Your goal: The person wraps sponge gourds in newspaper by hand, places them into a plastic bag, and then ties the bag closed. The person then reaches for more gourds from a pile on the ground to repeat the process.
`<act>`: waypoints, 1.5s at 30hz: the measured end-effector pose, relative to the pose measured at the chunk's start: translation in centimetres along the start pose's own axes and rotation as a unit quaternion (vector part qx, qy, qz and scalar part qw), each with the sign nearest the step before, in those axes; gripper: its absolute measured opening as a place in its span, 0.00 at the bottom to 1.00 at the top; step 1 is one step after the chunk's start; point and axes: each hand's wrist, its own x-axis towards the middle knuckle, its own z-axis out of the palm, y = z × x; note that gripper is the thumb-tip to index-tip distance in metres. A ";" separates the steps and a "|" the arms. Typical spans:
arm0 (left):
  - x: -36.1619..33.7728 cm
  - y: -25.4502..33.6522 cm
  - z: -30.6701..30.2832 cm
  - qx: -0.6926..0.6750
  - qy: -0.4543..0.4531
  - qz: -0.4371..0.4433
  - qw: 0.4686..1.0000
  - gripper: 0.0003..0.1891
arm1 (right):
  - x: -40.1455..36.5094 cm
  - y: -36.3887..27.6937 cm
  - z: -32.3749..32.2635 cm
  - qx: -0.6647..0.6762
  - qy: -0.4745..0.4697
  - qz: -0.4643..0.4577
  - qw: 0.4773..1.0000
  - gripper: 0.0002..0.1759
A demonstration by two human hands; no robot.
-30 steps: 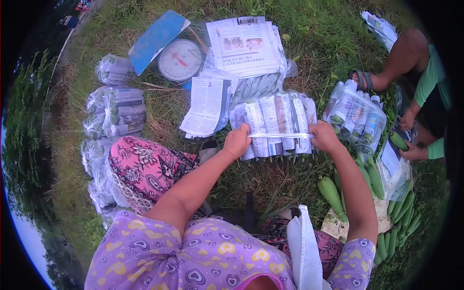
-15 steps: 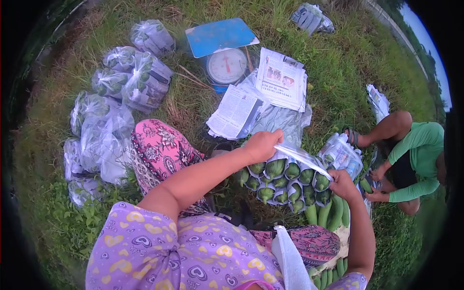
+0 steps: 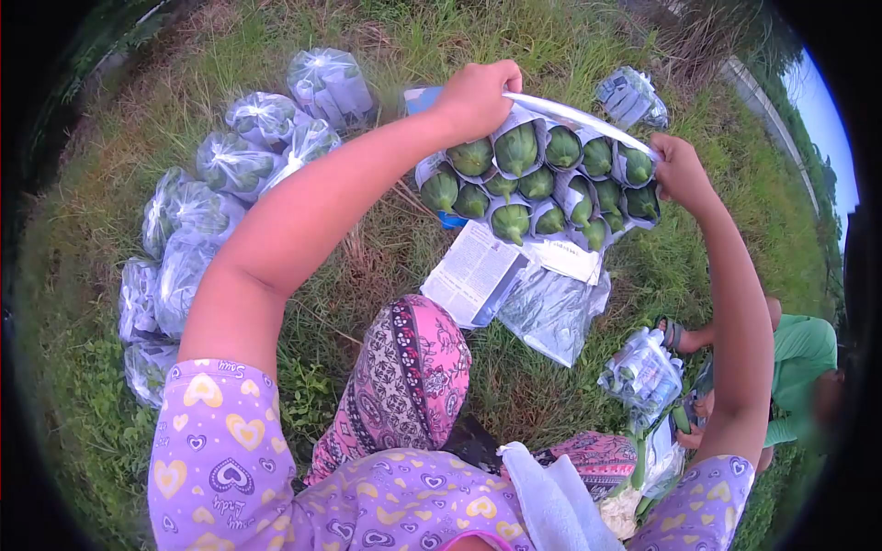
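Observation:
Both arms are raised and stretched forward, with a clear plastic bag (image 3: 583,118) between them. My left hand (image 3: 478,99) is closed on one end of its mouth edge; my right hand (image 3: 682,173) is closed on the other end. The edge is pulled into a taut, slanting strip. Under it, several green gourds (image 3: 516,150) stick out end-on, each wrapped in newspaper and packed in rows. The blue weighing scale (image 3: 421,99) lies mostly hidden behind the bag and my left hand. Newspaper sheets (image 3: 471,273) and flat plastic bags (image 3: 554,312) lie on the grass below.
Filled, tied plastic bags (image 3: 234,163) stand along the left. Another bundle (image 3: 631,96) lies at the far right back. At right, a person in a green sleeve (image 3: 804,363) crouches with a green gourd (image 3: 681,420) in hand, near a filled bag (image 3: 643,375).
Both my hands have moved up and forward, away from my body, carrying the full bag from beside my knees to over the scale and newspapers. My view has shifted too.

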 end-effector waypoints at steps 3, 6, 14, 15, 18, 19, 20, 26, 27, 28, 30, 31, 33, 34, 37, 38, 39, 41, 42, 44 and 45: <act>4.5 -5.3 -0.1 0.065 0.061 -0.010 0.996 0.08 | 9.4 0.4 2.0 -0.028 0.068 -0.026 0.997 0.02; 7.5 -10.8 0.8 0.121 0.113 -0.002 0.986 0.08 | 16.2 0.3 4.9 -0.077 0.108 -0.006 0.991 0.02; 7.7 -18.1 3.6 0.141 0.215 -0.060 0.965 0.04 | 26.1 5.3 15.4 -0.171 0.320 -0.047 0.931 0.09; 7.5 -18.0 3.8 0.139 0.221 -0.048 0.964 0.04 | 28.2 7.7 16.5 -0.214 0.327 -0.050 0.919 0.13; 6.0 -17.4 5.4 0.123 0.203 -0.051 0.970 0.04 | 27.0 8.9 16.8 -0.232 0.290 -0.047 0.927 0.14; 5.9 -17.0 5.4 0.119 0.195 -0.055 0.972 0.04 | 26.5 8.2 16.1 -0.218 0.273 -0.045 0.936 0.13; 5.4 -17.0 5.7 0.134 0.182 -0.042 0.973 0.04 | 26.5 8.7 16.5 -0.228 0.315 -0.066 0.919 0.14; 2.9 -17.2 7.7 0.124 0.088 -0.109 0.982 0.09 | 23.2 10.1 17.0 -0.154 0.241 -0.002 0.958 0.07; 2.7 -17.2 7.8 0.129 0.084 -0.108 0.982 0.09 | 22.2 9.3 17.0 -0.134 0.236 0.015 0.962 0.08; 2.4 -17.2 8.0 0.131 0.106 -0.091 0.982 0.10 | 20.9 8.6 17.3 -0.115 0.230 0.034 0.966 0.08; 1.9 -17.0 7.9 0.138 0.092 -0.106 0.980 0.10 | 19.1 7.6 17.3 -0.101 0.198 0.057 0.973 0.10; 1.6 -16.7 7.9 0.142 0.083 -0.113 0.980 0.11 | 18.4 7.4 17.1 -0.108 0.173 0.062 0.977 0.10; 1.3 -16.2 7.5 0.144 0.066 -0.132 0.979 0.12 | 17.2 7.3 16.0 -0.120 0.125 0.075 0.982 0.12; 1.2 -16.1 7.3 0.145 0.057 -0.140 0.978 0.12 | 16.3 7.4 15.8 -0.102 0.141 0.072 0.982 0.13; 0.4 -15.6 6.7 0.183 0.016 -0.121 0.975 0.12 | 11.1 6.9 14.9 -0.084 0.141 0.070 0.984 0.13; 0.0 -15.4 6.5 0.190 0.021 -0.090 0.977 0.13 | 9.0 6.9 14.9 -0.090 0.122 0.069 0.986 0.13; -0.6 -15.4 6.4 0.196 0.026 -0.061 0.978 0.15 | 6.7 7.2 15.1 -0.097 0.101 0.069 0.988 0.12; -1.9 -14.6 6.0 0.202 0.038 -0.009 0.979 0.18 | 0.8 7.5 15.3 -0.125 0.057 0.064 0.988 0.12; -2.6 -14.1 5.7 0.201 0.045 0.011 0.978 0.19 | -2.3 7.8 15.4 -0.138 0.030 0.063 0.988 0.12; -4.4 -13.4 5.1 0.195 0.048 0.042 0.979 0.22 | -8.7 8.7 15.0 -0.150 -0.031 0.050 0.987 0.13; -5.5 -13.2 4.9 0.189 0.044 0.052 0.980 0.23 | -12.0 9.3 14.5 -0.149 -0.063 0.038 0.986 0.13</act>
